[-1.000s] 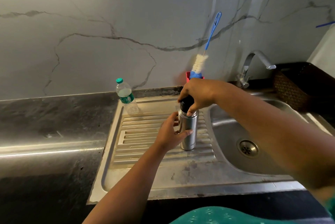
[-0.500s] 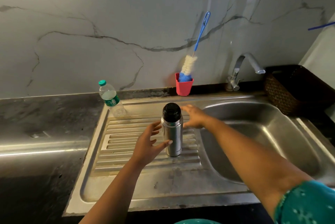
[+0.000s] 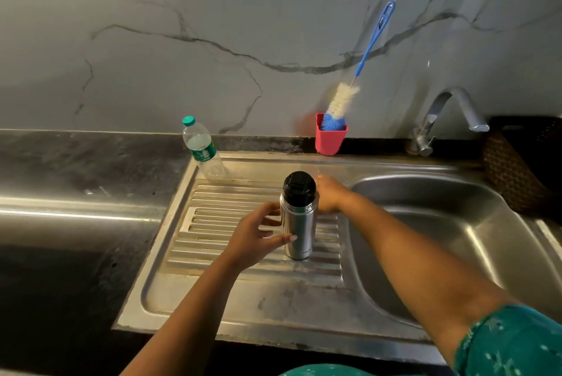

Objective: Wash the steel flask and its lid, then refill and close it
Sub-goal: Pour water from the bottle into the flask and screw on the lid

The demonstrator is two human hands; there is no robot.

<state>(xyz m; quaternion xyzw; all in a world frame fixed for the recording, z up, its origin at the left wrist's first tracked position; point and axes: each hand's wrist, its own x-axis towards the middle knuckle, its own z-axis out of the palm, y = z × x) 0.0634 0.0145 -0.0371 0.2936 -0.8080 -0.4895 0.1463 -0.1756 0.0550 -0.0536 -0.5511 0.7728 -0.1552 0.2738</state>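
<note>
The steel flask (image 3: 298,229) stands upright on the ribbed drainboard (image 3: 231,223) of the sink, with its black lid (image 3: 299,184) on top. My left hand (image 3: 258,235) is just left of the flask with its fingers spread; the thumb tip touches the flask's side, but the hand does not grip it. My right hand (image 3: 330,194) hovers right of and behind the flask with nothing in it, partly hidden by the flask.
A clear plastic water bottle (image 3: 202,150) with a green cap stands at the drainboard's back left. A red cup (image 3: 330,136) holds a blue-handled bottle brush (image 3: 343,101) against the wall. The tap (image 3: 444,117) overhangs the sink basin (image 3: 456,223). A dark woven basket (image 3: 523,168) sits at far right.
My right hand has come off the lid and moved to the flask's right side. My left hand has opened and loosened from the flask. The flask stands on its own.
</note>
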